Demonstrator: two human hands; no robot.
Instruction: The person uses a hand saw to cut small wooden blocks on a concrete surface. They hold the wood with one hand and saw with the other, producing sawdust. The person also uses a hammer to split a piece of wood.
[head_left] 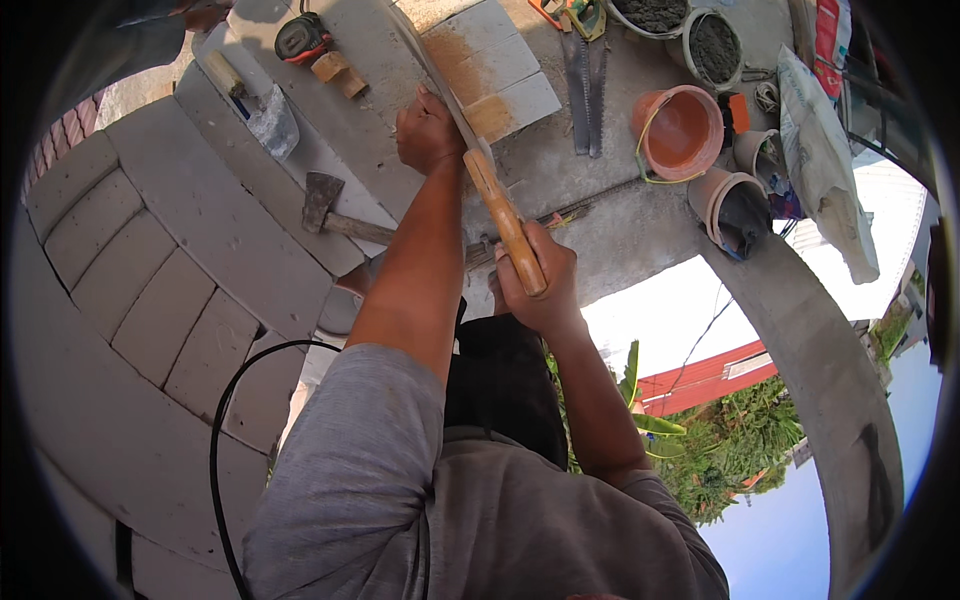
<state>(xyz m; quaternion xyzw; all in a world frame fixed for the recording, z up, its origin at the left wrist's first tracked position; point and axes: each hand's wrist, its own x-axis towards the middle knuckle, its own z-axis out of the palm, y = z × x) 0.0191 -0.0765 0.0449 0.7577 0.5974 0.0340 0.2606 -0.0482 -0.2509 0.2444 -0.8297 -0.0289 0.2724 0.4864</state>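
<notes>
A long-bladed machete [513, 237] has its wooden handle in my right hand [545, 280], whose fingers wrap round it. From the handle the narrow metal blade runs up and away to the far left, seen nearly edge-on. My left hand [430, 132] is closed just left of the blade; what it holds, if anything, is hidden, and I cannot tell whether it touches the blade. Beyond the blade lie pale blocks [490, 50] with brown dust on them. A hatchet [322, 203] rests left of my left forearm, which covers the end of its handle.
Far left are a tape measure [301, 37], wood offcuts [339, 73] and a trowel [270, 122]. Two handsaws [582, 85] lie beyond the blade. Buckets of mortar [714, 47], an orange bucket [682, 132] and a white sack [825, 165] stand right. Grey blocks [160, 290] fill the left.
</notes>
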